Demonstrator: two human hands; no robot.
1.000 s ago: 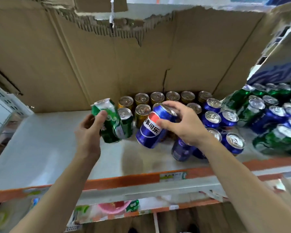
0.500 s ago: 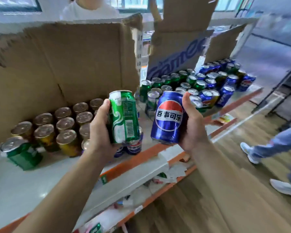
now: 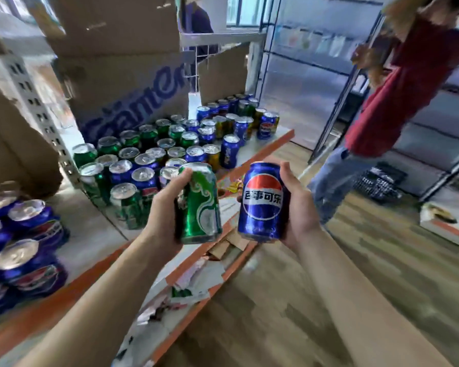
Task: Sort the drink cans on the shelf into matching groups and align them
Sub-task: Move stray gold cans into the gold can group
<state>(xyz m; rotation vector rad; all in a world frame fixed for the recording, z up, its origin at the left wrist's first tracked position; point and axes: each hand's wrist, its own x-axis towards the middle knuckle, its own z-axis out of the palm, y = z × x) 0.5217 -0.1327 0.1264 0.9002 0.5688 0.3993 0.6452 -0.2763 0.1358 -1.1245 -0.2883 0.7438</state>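
Two drink cans, a green can (image 3: 200, 205) in the left hand (image 3: 164, 210) and a blue can (image 3: 261, 202) in the right hand (image 3: 298, 207), are held upright near the shelf's (image 3: 90, 234) front edge, fingers (image 3: 285, 176) curled round each. Likely slick and easily dented, they suit a mid-body grip. Mixed cans (image 3: 170, 144) crowd the shelf beyond.

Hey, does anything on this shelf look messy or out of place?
Yes. The cluster of green and blue drink cans on the grey shelf is mixed, with colours interleaved rather than grouped. Torn paper scraps litter the space below it.
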